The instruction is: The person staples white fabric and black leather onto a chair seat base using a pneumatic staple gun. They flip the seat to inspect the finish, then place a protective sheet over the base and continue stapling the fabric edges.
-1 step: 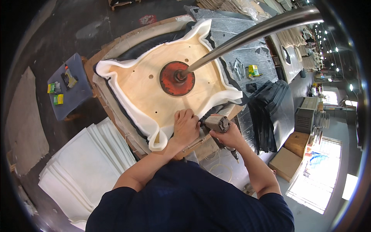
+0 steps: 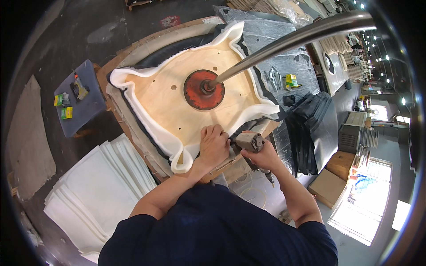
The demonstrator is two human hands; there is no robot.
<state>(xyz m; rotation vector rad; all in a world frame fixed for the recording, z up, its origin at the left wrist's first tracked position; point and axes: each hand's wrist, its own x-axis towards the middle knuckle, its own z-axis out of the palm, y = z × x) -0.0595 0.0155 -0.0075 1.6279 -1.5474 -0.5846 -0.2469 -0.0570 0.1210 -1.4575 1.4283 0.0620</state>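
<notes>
A plywood seat panel (image 2: 155, 99) lies on a workbench, edged by thick white foam padding (image 2: 142, 117) and a black cover (image 2: 177, 48). A red round plate (image 2: 191, 97) presses on its middle, at the foot of a slanting metal pole (image 2: 288, 44). My left hand (image 2: 214, 146) is closed with curled fingers over the panel's near edge, gripping what looks like the black cover; the fingertips are partly hidden. Beside it my right hand (image 2: 265, 156) grips an air staple gun (image 2: 248, 141), its nose close to my left thumb at that edge.
On the left, a small stool (image 2: 82, 117) carries a glue bottle (image 2: 80, 90) and small boxes. White foam sheets (image 2: 95, 186) are stacked at the near left. Right of the bench lie black fabric pieces (image 2: 306, 133), metal strips (image 2: 273, 79) and a yellow-green box (image 2: 291, 81).
</notes>
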